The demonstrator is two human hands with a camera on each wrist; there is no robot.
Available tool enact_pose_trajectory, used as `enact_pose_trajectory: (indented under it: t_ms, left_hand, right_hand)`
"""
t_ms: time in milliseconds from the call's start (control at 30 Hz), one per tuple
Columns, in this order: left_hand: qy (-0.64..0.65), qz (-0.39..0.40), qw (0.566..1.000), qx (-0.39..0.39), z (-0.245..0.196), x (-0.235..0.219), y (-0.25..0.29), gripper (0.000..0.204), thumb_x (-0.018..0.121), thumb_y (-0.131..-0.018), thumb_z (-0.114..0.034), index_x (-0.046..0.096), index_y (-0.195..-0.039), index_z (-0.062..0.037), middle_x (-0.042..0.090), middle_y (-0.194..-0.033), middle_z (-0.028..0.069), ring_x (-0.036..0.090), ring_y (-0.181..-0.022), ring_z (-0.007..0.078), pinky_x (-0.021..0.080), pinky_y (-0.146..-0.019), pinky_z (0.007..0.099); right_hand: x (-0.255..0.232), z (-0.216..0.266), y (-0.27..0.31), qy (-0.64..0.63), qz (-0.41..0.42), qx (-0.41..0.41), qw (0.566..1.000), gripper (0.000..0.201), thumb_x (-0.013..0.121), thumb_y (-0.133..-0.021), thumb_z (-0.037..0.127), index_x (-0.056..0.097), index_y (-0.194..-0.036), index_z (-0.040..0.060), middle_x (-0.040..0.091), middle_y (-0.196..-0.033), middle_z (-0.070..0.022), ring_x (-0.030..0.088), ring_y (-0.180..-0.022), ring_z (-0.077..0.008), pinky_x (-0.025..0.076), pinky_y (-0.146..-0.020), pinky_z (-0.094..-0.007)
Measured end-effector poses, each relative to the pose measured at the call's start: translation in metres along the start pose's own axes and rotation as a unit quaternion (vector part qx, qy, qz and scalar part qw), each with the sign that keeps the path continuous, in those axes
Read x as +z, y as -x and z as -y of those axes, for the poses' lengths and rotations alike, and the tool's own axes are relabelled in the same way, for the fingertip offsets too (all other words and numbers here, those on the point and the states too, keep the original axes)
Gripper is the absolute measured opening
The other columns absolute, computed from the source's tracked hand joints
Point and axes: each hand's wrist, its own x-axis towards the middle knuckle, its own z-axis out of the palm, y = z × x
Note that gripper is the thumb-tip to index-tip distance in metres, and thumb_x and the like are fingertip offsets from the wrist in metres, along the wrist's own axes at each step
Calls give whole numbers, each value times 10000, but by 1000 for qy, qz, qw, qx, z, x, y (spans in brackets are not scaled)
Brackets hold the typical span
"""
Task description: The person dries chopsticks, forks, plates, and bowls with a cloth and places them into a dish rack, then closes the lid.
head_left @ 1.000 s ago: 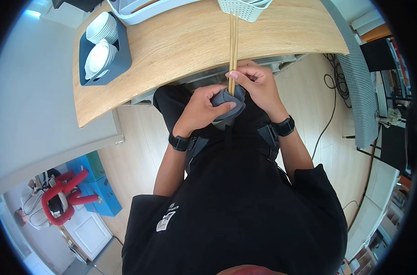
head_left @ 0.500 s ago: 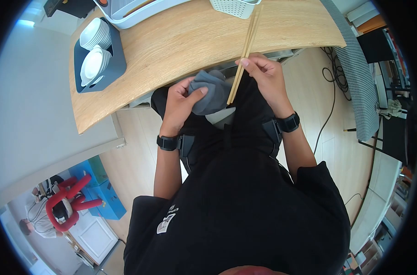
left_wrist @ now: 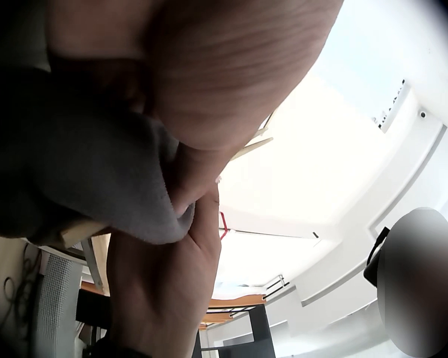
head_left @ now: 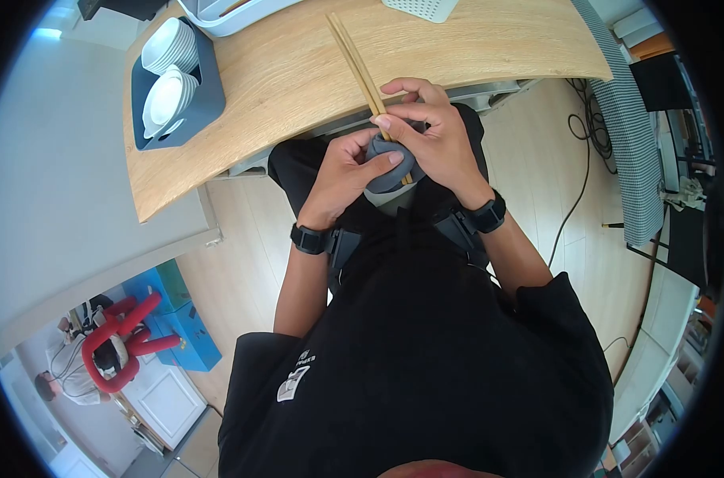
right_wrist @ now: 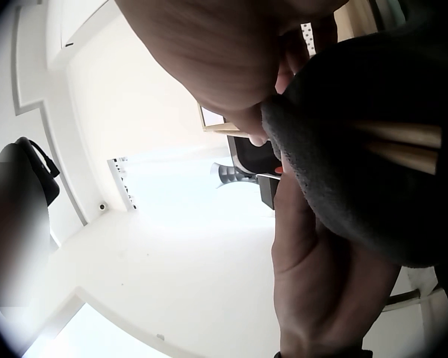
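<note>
Over the lap in the head view, my left hand [head_left: 338, 179] grips a grey cloth [head_left: 386, 178] folded around the lower part of some wooden chopsticks [head_left: 353, 60]. My right hand [head_left: 442, 143] pinches the chopsticks just above the cloth, between thumb and fingers. They lean to the left, their upper ends over the table and their lower ends poking out below the cloth. In the left wrist view the cloth [left_wrist: 97, 164] hangs dark under the palm. Two chopstick ends [right_wrist: 407, 145] show inside the cloth fold in the right wrist view.
A wooden table [head_left: 298, 88] curves ahead of the lap. On it stand a blue-grey bin [head_left: 207, 95] of stacked white bowls [head_left: 167, 99], a white tray [head_left: 234, 22] and a white perforated basket [head_left: 422, 8]. A black cable [head_left: 569, 191] lies on the floor at right.
Half a second ago the chopsticks were out of the cloth, held to its right. Now the cloth wraps their lower part, both hands are together, and the upper ends have swung left.
</note>
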Motion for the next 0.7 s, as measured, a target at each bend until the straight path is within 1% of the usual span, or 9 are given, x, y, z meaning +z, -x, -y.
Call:
enact_pose_trajectory:
  t_ms: [67, 133, 167, 233, 267, 300, 400, 567, 700]
  left_hand:
    - [-29, -19, 999, 12, 0, 4, -1, 310, 688, -936, -71, 651, -1231, 17, 712, -1042, 46, 651, -932, 87, 534, -850, 252]
    - [-2, -42, 999, 24, -2, 4, 0, 301, 696, -936, -76, 654, -1217, 25, 713, -1033, 42, 651, -913, 79, 536, -825, 247]
    - [24, -67, 997, 38, -2, 4, 0, 292, 703, -936, -80, 657, -1202, 33, 714, -1024, 37, 652, -894, 70, 538, -801, 241]
    - [66, -91, 992, 59, -1, -3, 0, 278, 682, -954, -90, 653, -1202, 33, 715, -1033, 46, 658, -900, 79, 539, -809, 247]
    - [108, -115, 984, 83, -2, -8, -1, 266, 660, -971, -100, 648, -1202, 32, 717, -1043, 56, 663, -905, 88, 540, -818, 253]
    - [107, -116, 984, 81, -2, -12, -1, 266, 660, -971, -100, 648, -1202, 32, 717, -1043, 56, 663, -905, 88, 540, -818, 253]
    - [120, -164, 971, 127, -4, -20, -3, 301, 559, -1041, -201, 607, -1240, 19, 676, -1183, 94, 636, -1078, 162, 492, -973, 333]
    - [195, -167, 956, 141, 3, -14, -6, 283, 580, -1034, -187, 606, -1235, 10, 683, -1170, 79, 640, -1050, 142, 505, -940, 315]
    - [234, -158, 951, 126, 2, -6, -5, 259, 618, -1017, -167, 620, -1214, 1, 699, -1132, 66, 649, -997, 116, 517, -897, 283]
  right_hand:
    - [1, 0, -1, -18, 12, 24, 999, 158, 793, -828, 157, 779, -946, 53, 624, -1209, -40, 539, -1107, -180, 466, -915, -329]
    - [3, 0, -4, -39, -64, 2, 997, 154, 809, -816, 141, 775, -937, 53, 656, -1143, -47, 578, -1041, -153, 476, -875, -299]
    - [0, 1, -4, -39, -63, 4, 997, 154, 809, -816, 141, 775, -937, 53, 656, -1143, -47, 578, -1041, -153, 476, -875, -299]
    - [-8, 3, -3, -80, -132, 31, 988, 141, 813, -816, 115, 769, -930, 45, 687, -1022, -42, 611, -910, -114, 485, -805, -259]
    - [-13, -2, -1, -88, -119, 41, 988, 133, 807, -832, 96, 763, -939, 31, 707, -895, -15, 624, -776, -73, 479, -705, -213]
    - [-14, -4, 4, -90, -118, 42, 988, 133, 807, -832, 96, 763, -939, 31, 707, -895, -15, 624, -776, -73, 479, -705, -213]
    - [-11, 1, 19, -157, -26, 144, 977, 148, 802, -847, 102, 755, -957, 15, 728, -828, 10, 566, -653, -20, 445, -604, -184]
    - [8, 14, 31, -150, -2, 161, 976, 207, 820, -827, 103, 759, -1001, 9, 747, -855, -18, 550, -616, -10, 446, -576, -183]
    - [13, 9, 32, -144, -49, 160, 975, 221, 826, -817, 94, 761, -1008, 6, 756, -858, -35, 574, -607, -21, 457, -570, -187]
